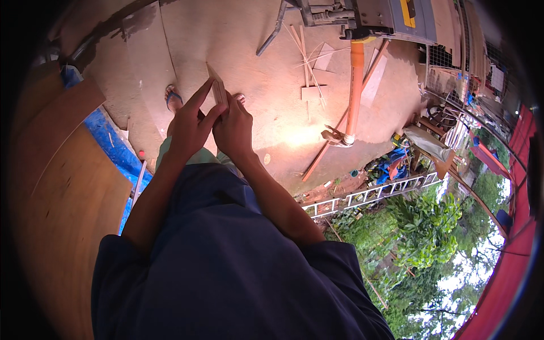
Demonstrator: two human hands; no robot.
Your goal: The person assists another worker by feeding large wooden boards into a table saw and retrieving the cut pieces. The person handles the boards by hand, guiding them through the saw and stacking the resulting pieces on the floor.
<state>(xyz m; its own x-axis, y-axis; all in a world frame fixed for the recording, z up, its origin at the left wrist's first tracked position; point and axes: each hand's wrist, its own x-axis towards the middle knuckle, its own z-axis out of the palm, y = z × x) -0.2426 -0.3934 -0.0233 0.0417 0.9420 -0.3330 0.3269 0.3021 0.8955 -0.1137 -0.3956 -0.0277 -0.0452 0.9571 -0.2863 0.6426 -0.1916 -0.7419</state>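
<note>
In front of my body, above the concrete floor, I hold a small stack of thin, flat wooden pieces [219,95] with both hands. They stand tilted on edge, and a pointed end sticks out past my fingers. My left hand [191,124] grips the near left side, its thumb and forefinger closed on the wood. On the other side my right hand [233,126] is closed around the pieces, with its fingers bent. The lower part of the wood is hidden by my hands.
A large plywood sheet [73,215] lies at my left over a blue surface [110,144]. To the right, an orange pipe [356,85] runs from a grey machine [408,25]. Wood strips and offcuts [314,93] litter the floor. A ladder [368,195] lies beside plants.
</note>
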